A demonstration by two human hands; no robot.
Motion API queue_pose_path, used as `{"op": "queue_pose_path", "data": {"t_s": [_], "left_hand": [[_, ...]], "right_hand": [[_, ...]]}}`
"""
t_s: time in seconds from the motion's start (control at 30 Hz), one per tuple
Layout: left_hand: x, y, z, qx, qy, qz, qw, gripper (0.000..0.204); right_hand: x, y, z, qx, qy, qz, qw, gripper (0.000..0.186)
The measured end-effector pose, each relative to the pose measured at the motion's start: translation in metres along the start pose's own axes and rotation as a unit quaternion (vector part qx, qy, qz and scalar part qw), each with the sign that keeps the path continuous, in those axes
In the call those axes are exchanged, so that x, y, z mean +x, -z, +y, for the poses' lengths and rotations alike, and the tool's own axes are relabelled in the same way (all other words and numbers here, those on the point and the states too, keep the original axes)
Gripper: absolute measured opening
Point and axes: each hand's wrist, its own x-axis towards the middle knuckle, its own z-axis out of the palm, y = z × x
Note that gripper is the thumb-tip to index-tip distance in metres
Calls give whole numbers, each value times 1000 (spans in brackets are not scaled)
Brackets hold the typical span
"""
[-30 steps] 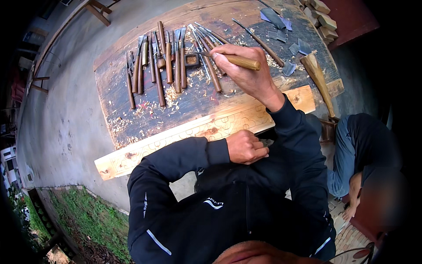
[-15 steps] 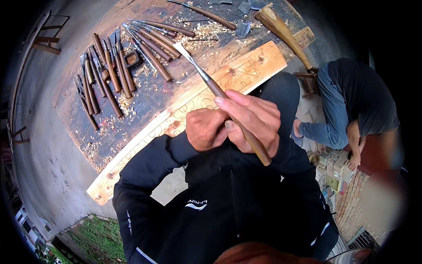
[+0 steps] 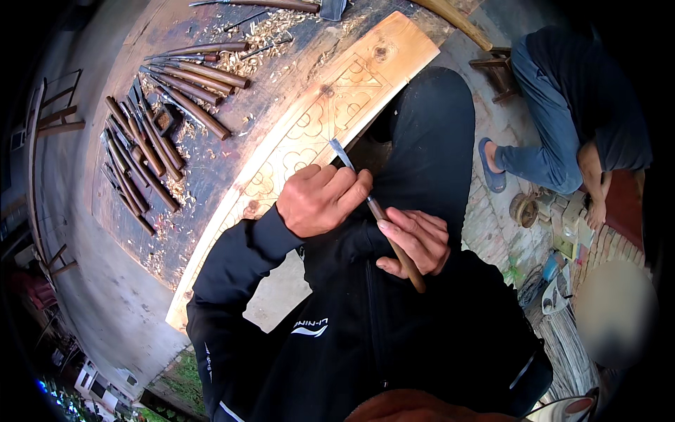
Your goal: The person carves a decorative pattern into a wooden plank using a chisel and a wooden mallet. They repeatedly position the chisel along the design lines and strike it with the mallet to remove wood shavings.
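A wood-carving chisel [image 3: 406,267] with a brown wooden handle and a flared steel blade slants in front of my chest. My right hand [image 3: 423,243] is closed on the handle, its butt end sticking out below the palm. My left hand [image 3: 318,202] is closed around the metal shank, which its fingers partly cover. The blade tip points away from me, over the near edge of a long pale board [image 3: 408,49]. Curved outlines are marked along that board, which lies at a slant on the worn workbench [image 3: 232,165].
Several wooden-handled carving tools [image 3: 200,118] lie fanned out on the bench's left side, among wood shavings [image 3: 264,60] and a small dark square box [image 3: 164,119]. A wooden mallet [image 3: 460,24] is at the far right. Beyond my knee sits another person [image 3: 541,148].
The chisel has been drawn lower and its tip now sits nearer me. My left hand has moved up onto its shank. The view has shifted, with the bench appearing higher and farther left.
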Motion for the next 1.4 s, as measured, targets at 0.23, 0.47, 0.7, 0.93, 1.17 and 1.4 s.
{"op": "queue_pose_path", "data": {"t_s": [0.23, 0.47, 0.7, 0.93, 1.17, 1.4], "left_hand": [[0, -1, -1, -18, 25, -36, 999, 34], [3, -4, -1, -28, 37, -36, 998, 33], [3, -4, -1, -45, 41, -51, 997, 30], [5, -1, -3, -80, 50, -57, 994, 29], [6, -2, -3, -94, 63, -68, 991, 27], [7, 1, -3, -106, 85, -96, 986, 24]], "right_hand": [[8, -6, 2, -22, -29, -34, 999, 48], [10, -10, 2, -15, -30, -33, 999, 46], [11, -11, 2, -16, -31, -34, 999, 44], [12, -11, 2, -8, -36, -32, 999, 44], [7, -16, 7, 8, -35, -23, 999, 42], [0, -23, 14, 17, -14, -24, 999, 43]]}}
